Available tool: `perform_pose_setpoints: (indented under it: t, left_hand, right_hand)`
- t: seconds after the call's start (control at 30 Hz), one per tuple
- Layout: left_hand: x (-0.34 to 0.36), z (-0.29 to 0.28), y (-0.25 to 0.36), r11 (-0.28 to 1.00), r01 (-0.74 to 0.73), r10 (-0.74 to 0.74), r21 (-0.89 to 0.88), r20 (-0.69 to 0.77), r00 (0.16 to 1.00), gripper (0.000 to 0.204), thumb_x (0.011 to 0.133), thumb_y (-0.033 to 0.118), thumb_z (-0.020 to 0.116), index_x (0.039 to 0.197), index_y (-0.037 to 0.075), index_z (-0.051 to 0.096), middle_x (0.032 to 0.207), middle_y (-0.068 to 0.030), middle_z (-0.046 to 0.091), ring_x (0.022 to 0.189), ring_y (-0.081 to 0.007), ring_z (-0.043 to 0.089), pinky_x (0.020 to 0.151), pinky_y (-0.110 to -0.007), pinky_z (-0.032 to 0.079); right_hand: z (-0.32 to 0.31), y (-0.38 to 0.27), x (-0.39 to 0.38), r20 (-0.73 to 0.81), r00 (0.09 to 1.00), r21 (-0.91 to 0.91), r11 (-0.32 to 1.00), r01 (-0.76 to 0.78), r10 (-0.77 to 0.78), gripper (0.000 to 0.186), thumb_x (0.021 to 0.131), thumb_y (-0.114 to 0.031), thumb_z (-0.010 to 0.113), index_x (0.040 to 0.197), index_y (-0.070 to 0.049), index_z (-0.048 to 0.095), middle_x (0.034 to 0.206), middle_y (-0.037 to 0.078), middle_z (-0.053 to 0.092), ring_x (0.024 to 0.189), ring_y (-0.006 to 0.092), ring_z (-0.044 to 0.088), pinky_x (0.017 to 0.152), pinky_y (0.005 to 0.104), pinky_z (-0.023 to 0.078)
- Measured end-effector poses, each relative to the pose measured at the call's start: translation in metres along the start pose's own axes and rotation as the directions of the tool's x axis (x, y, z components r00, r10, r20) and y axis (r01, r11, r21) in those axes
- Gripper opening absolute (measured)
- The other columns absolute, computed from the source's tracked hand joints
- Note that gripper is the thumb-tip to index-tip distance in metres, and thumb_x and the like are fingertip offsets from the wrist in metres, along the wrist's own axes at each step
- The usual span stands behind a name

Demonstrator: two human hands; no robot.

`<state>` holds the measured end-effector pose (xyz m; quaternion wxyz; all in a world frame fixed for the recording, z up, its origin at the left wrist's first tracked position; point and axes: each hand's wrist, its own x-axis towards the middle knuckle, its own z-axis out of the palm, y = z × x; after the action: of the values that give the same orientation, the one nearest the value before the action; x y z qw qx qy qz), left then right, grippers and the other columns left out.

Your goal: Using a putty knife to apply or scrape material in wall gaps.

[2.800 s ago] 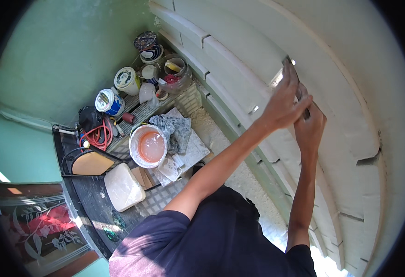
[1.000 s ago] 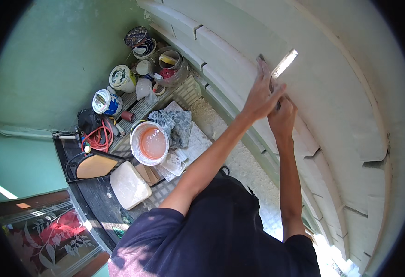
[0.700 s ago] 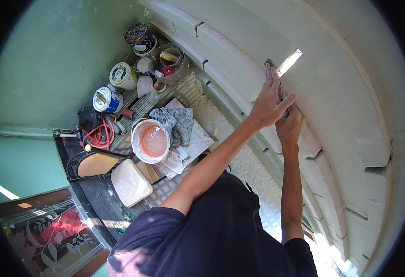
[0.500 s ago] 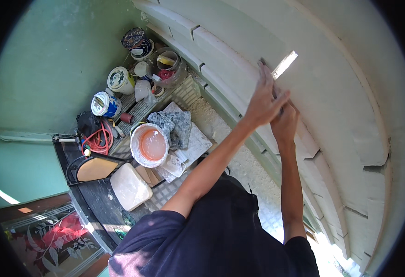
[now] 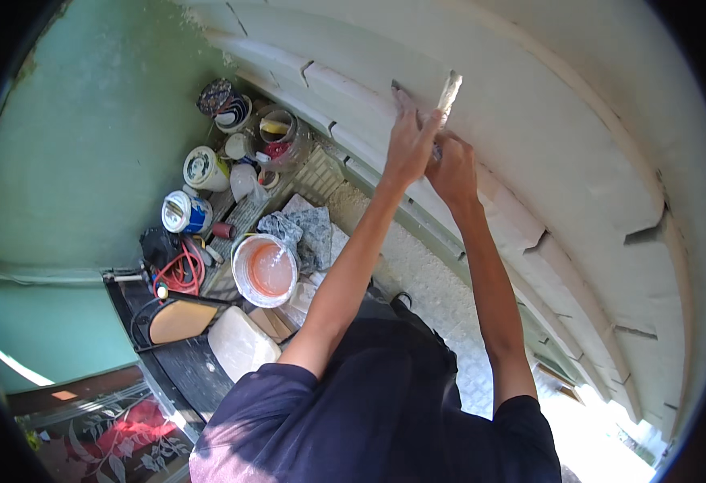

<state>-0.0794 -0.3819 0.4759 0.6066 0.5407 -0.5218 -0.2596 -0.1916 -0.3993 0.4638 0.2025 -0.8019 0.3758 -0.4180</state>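
Both hands are raised against the pale, ridged wall (image 5: 530, 145). My right hand (image 5: 454, 167) is closed around the handle end of what looks like a putty knife (image 5: 449, 95). A bright, whitish strip of it sticks out beyond my fingers, and much of the tool is hidden. My left hand (image 5: 411, 145) lies beside the right, its fingers stretched along the tool near the wall and its thumb apart, close to the whitish strip. A dark tip shows just past the left fingertips.
To the left, a bucket (image 5: 266, 271) smeared inside stands by a grey crumpled sheet (image 5: 314, 236). Paint pails (image 5: 186, 211) line the green wall. A red hose (image 5: 180, 274), a pale chair seat (image 5: 244, 342) and a basin (image 5: 287, 145) sit nearby. Ledges (image 5: 498, 209) run along the wall.
Both hands and the tool have shifted left and slightly upward in the picture. My left thumb has moved from across the right hand to beside the whitish strip. The whole view has also shifted.
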Motion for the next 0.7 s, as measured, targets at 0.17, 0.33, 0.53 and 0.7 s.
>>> perform_pose_setpoints:
  t: [0.17, 0.33, 0.53, 0.7]
  left_hand:
    - [-0.051, 0.001, -0.001, 0.997, -0.007, 0.003, 0.079, 0.048, 0.999, 0.078, 0.102, 0.035, 0.052, 0.147, -0.019, 0.019, 0.158, -0.0374, 0.013, 0.150, -0.0430, 0.016, 0.121, -0.040, 0.017]
    - [-0.128, 0.015, -0.024, 0.990, 0.068, -0.079, 0.124, 0.086, 0.993, 0.067, 0.101, 0.032, 0.053, 0.146, -0.013, 0.033, 0.148, -0.0323, 0.040, 0.138, -0.0358, 0.042, 0.112, -0.039, 0.034]
    - [-0.179, 0.012, -0.055, 0.919, 0.391, -0.363, 0.044, 0.476, 0.801, 0.033, 0.099, 0.027, 0.062, 0.087, -0.003, 0.069, 0.074, -0.0074, 0.072, 0.066, -0.0105, 0.065, 0.061, -0.027, 0.049]
    - [-0.217, 0.018, -0.052, 0.890, 0.450, -0.374, 0.069, 0.674, 0.637, 0.033, 0.098, 0.026, 0.065, 0.077, 0.002, 0.068, 0.068, -0.0009, 0.067, 0.061, -0.0066, 0.060, 0.056, -0.026, 0.046]
  right_hand:
    - [-0.023, -0.005, -0.062, -0.016, 0.999, 0.012, 0.999, -0.034, 0.034, 0.020, 0.080, -0.006, 0.068, 0.099, 0.002, 0.069, 0.078, 0.022, 0.062, 0.072, 0.0422, 0.063, 0.065, 0.0476, 0.050]
    - [-0.054, -0.011, -0.163, -0.018, 0.987, 0.087, 0.984, -0.156, 0.158, 0.036, 0.083, -0.007, 0.071, 0.117, 0.001, 0.067, 0.095, 0.024, 0.068, 0.087, 0.0407, 0.068, 0.075, 0.0407, 0.054]
    - [-0.091, -0.022, -0.276, 0.074, 0.905, 0.106, 0.899, -0.425, 0.419, 0.051, 0.085, -0.019, 0.072, 0.133, -0.003, 0.061, 0.110, 0.023, 0.070, 0.105, 0.0346, 0.069, 0.089, 0.0370, 0.053]
    - [-0.104, -0.044, -0.326, 0.308, 0.669, 0.142, 0.663, -0.735, 0.676, 0.057, 0.086, -0.030, 0.072, 0.137, -0.007, 0.059, 0.102, 0.021, 0.072, 0.095, 0.0311, 0.072, 0.085, 0.0380, 0.052]
